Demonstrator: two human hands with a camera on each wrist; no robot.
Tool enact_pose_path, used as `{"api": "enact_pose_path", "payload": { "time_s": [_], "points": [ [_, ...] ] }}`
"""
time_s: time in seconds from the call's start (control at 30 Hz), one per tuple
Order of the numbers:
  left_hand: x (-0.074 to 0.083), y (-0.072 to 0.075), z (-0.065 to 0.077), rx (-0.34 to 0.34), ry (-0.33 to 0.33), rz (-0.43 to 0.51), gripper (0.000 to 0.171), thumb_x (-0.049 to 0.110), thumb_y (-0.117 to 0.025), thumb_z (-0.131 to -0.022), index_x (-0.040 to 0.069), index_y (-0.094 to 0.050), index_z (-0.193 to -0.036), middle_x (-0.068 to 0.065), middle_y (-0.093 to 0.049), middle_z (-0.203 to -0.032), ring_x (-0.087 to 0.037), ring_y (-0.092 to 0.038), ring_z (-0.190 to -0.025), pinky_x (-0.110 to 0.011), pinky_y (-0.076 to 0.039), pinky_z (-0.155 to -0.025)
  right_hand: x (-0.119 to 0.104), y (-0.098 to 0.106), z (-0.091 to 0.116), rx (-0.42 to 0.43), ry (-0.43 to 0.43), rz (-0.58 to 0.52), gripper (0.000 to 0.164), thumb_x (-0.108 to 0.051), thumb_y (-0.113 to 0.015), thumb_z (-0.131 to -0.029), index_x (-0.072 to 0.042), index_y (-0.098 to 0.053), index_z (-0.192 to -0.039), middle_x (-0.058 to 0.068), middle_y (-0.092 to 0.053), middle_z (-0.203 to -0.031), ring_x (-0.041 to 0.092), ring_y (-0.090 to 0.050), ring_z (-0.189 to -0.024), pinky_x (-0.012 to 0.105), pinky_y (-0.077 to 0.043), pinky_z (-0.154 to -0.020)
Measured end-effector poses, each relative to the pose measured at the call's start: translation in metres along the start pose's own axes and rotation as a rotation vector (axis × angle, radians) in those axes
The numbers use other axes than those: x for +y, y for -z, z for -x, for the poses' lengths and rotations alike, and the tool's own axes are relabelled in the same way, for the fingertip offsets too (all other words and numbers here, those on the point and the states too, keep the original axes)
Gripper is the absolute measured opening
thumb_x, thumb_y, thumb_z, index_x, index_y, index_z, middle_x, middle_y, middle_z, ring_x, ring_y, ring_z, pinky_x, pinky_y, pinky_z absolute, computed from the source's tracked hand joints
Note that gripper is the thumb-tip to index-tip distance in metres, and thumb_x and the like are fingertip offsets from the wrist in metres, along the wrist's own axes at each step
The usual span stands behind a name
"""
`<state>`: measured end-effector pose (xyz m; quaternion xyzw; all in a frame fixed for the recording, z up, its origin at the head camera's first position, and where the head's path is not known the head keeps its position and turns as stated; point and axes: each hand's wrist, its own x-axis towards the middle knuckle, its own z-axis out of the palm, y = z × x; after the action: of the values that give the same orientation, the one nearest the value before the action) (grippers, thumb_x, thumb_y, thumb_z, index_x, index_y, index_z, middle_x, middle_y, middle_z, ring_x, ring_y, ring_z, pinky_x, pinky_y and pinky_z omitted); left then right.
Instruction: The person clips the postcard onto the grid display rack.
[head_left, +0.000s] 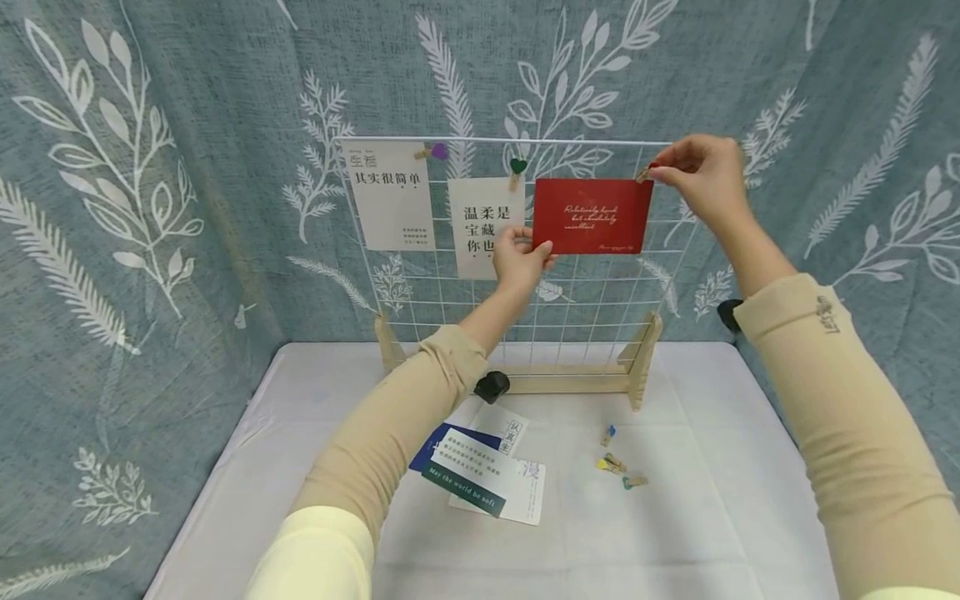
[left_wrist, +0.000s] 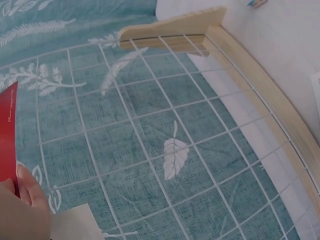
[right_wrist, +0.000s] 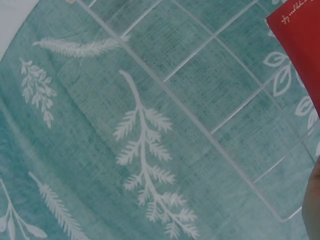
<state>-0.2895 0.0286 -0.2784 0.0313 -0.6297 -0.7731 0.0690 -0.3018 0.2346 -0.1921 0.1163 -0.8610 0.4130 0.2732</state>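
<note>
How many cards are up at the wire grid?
3: the left white card; the middle white card, partly behind the left hand; and the red card, between that hand and the right hand. Another could hide behind them.

one left hand (head_left: 520, 258), one right hand (head_left: 703, 173), one red card (head_left: 592, 218), one wire grid (head_left: 487, 140), two wooden feet (head_left: 642, 362) and one table (head_left: 690, 542) show. two white cards (head_left: 393, 208) hang clipped; at least four loose cards (head_left: 472, 454) overlap. there is one purple clothespin (head_left: 432, 152), one green clothespin (head_left: 517, 171), one red clothespin (head_left: 645, 174) and at least three loose clothespins (head_left: 636, 482).
</note>
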Motion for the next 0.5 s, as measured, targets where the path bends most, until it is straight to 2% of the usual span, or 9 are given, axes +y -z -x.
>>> {"api": "enact_pose_path", "payload": {
  "time_s": [0.23, 0.5],
  "points": [
    [0.000, -0.005, 0.002, 0.070, -0.017, -0.024, 0.018, -0.005, -0.062, -0.086, 0.003, -0.048, -0.093, -0.028, -0.065, -0.093, -0.006, -0.056, -0.054, -0.031, -0.059, -0.071, -0.003, 0.002, -0.004, -0.034, -0.044, 0.028, 0.026, -0.014, -0.068, -0.086, 0.008, -0.066, -0.100, -0.027, -0.050, -0.065, -0.011, -0.052, -0.059, 0.010, -0.044, -0.064],
    [0.001, -0.007, 0.003, 0.042, -0.007, -0.045, 0.019, -0.004, -0.062, -0.087, 0.001, -0.050, -0.100, -0.028, -0.065, -0.095, -0.007, -0.056, -0.054, -0.020, -0.056, -0.062, -0.005, 0.002, -0.012, -0.088, -0.114, -0.091, 0.022, -0.006, -0.068, -0.085, 0.010, -0.064, -0.100, -0.023, -0.055, -0.062, -0.007, -0.057, -0.052, 0.010, -0.050, -0.056]
  ]
}}
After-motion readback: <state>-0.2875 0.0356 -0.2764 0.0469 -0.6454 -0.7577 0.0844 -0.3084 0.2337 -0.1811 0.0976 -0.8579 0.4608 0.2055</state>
